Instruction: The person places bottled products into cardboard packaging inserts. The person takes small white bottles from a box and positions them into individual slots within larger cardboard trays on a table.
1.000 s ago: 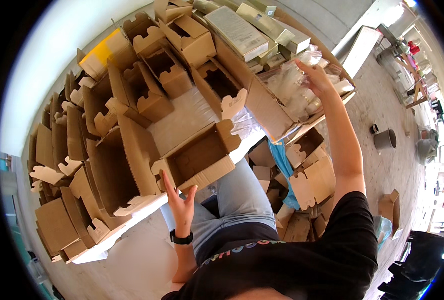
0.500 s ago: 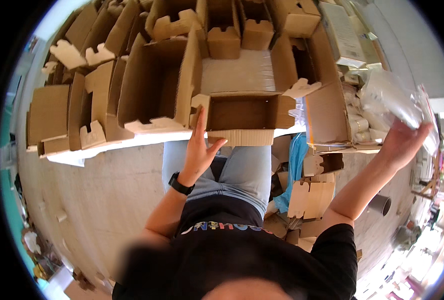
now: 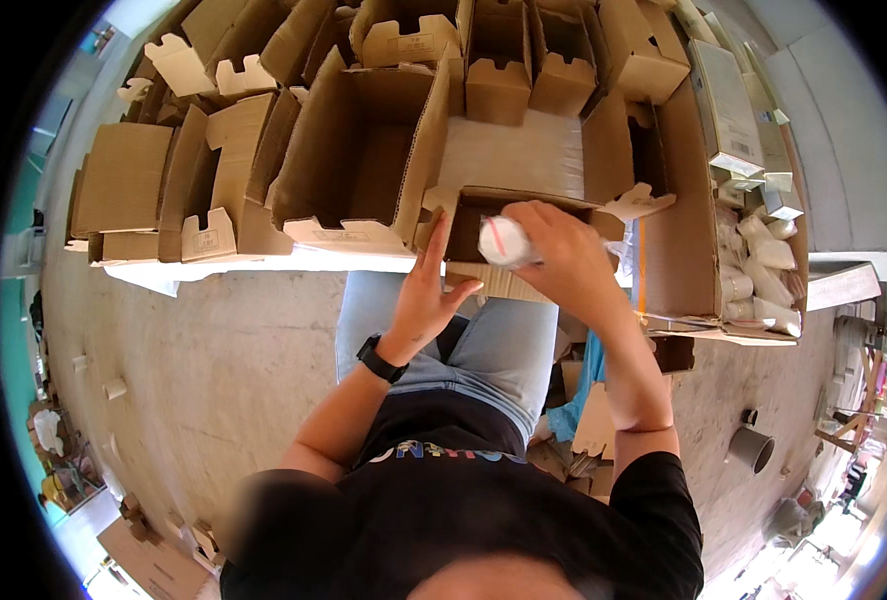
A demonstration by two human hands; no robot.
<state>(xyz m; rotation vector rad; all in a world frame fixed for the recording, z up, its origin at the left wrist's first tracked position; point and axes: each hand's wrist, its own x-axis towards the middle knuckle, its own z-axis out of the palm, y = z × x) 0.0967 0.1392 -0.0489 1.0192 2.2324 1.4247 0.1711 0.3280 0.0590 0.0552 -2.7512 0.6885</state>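
Observation:
My left hand (image 3: 417,310) rests against the left end of a small open cardboard box (image 3: 494,280), its fingers stretched out and the thumb along the front wall. Over this box, my right hand (image 3: 567,250) grips a white roll-like bundle (image 3: 501,243). The bundle's rounded end faces up and carries a pink-red stripe. My hand hides the rest of it, so I cannot tell how far it reaches into the box.
Larger open cartons (image 3: 364,150) crowd the table's left and back. To the right, a big carton (image 3: 679,200) stands beside white wrapped packages (image 3: 764,260) and a long pale box (image 3: 726,110). Below lie blue plastic (image 3: 586,385) and a grey bucket (image 3: 752,450).
My right hand has come from the packages at the right, where it held clear plastic, to above the small box with the white bundle. My left hand stays on the box.

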